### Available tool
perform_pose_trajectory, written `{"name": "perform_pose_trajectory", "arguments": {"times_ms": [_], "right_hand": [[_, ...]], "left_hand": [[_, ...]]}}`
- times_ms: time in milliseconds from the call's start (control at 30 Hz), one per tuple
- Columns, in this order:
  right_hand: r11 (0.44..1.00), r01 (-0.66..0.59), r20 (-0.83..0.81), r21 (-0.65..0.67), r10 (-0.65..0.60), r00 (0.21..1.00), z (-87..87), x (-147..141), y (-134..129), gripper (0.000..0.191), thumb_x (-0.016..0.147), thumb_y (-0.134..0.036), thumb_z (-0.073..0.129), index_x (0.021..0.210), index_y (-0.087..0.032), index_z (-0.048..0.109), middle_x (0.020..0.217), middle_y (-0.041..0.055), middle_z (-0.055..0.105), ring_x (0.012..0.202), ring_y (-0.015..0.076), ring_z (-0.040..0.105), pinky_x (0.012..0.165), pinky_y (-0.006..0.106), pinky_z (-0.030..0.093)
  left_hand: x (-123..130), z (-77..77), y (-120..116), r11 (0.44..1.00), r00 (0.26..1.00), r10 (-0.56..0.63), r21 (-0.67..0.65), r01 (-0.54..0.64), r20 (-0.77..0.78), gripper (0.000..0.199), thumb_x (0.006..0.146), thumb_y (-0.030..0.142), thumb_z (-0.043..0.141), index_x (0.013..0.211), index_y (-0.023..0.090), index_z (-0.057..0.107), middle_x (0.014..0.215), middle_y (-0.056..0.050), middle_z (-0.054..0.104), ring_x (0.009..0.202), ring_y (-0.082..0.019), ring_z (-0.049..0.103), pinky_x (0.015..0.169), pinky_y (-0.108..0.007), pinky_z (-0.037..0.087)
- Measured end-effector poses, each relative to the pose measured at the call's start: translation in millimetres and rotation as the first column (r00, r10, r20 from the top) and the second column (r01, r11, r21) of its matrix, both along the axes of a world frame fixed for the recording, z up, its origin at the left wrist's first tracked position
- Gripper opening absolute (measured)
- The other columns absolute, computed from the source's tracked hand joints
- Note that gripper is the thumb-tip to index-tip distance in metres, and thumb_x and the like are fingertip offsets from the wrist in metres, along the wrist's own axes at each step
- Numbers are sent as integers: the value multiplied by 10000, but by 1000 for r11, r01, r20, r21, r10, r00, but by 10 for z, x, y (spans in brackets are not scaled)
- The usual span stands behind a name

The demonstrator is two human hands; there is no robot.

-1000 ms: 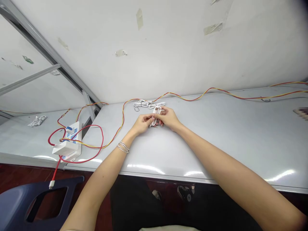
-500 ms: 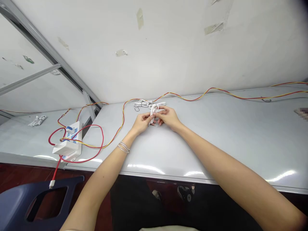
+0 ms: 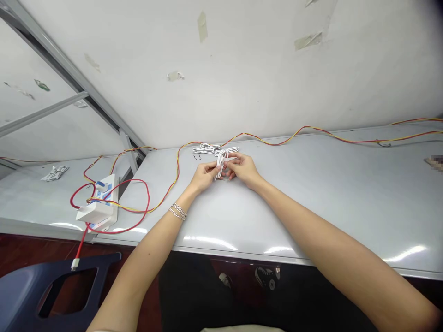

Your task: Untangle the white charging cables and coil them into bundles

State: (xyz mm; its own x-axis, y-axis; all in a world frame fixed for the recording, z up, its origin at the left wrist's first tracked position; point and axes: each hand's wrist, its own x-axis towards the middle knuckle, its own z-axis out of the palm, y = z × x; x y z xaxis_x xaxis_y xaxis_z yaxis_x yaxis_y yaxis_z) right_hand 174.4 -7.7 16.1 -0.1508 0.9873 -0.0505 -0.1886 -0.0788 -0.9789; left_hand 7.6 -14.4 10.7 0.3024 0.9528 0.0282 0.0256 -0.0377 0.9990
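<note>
A coiled white cable [image 3: 219,167] is held upright between my two hands, above the grey table [image 3: 221,212]. My left hand [image 3: 204,176] pinches its lower left side between thumb and fingers. From the right, my right hand [image 3: 241,168] has thumb and index finger closed at the edge of the coil; small details there are hard to make out. Just behind the hands lie more bundled white cables [image 3: 206,148], with a thin dark tie [image 3: 197,157] beside them.
On the left sits a white power strip [image 3: 107,198] with plugs and looping red cable [image 3: 148,198]. Another white cable bundle [image 3: 55,173] lies at far left. A red-yellow wire [image 3: 277,144] runs along the wall. A blue chair [image 3: 24,295] stands at lower left.
My right thumb and index finger have shifted slightly on the coil, which is turned a little. Both arms are nearly still.
</note>
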Motion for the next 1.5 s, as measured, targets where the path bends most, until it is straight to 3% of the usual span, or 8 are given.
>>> {"name": "perform_pose_trajectory", "arguments": {"times_ms": [867, 1267, 1500], "right_hand": [[999, -40, 20, 1, 40, 999, -19, -4, 9, 271, 761, -184, 749, 1004, -129, 641, 637, -5, 658, 453, 107, 572, 426, 227, 519], [999, -53, 25, 11, 53, 998, 19, 1, -10, 152, 812, -78, 624, 948, -141, 595, 671, 0, 648, 445, 110, 570, 427, 237, 502], [994, -92, -12, 52, 93, 996, -21, 27, 5, 273, 759, -232, 765, 951, -162, 585, 657, -14, 646, 459, 120, 591, 438, 240, 511]], "left_hand": [[-12, 11, 7, 993, 995, -14, 115, 25, -95, 500, 735, 576, 739, 922, 112, 741, 766, -59, 663, 679, -147, 574, 688, -295, 513], [-7, 33, -13, 989, 993, -38, 137, 53, -114, 429, 768, 547, 713, 853, 127, 729, 748, -44, 642, 686, -145, 556, 675, -282, 480], [-36, 29, -7, 993, 992, -65, 95, 76, -111, 440, 796, 556, 694, 830, 118, 707, 737, -52, 648, 700, -152, 572, 720, -295, 455]]}}
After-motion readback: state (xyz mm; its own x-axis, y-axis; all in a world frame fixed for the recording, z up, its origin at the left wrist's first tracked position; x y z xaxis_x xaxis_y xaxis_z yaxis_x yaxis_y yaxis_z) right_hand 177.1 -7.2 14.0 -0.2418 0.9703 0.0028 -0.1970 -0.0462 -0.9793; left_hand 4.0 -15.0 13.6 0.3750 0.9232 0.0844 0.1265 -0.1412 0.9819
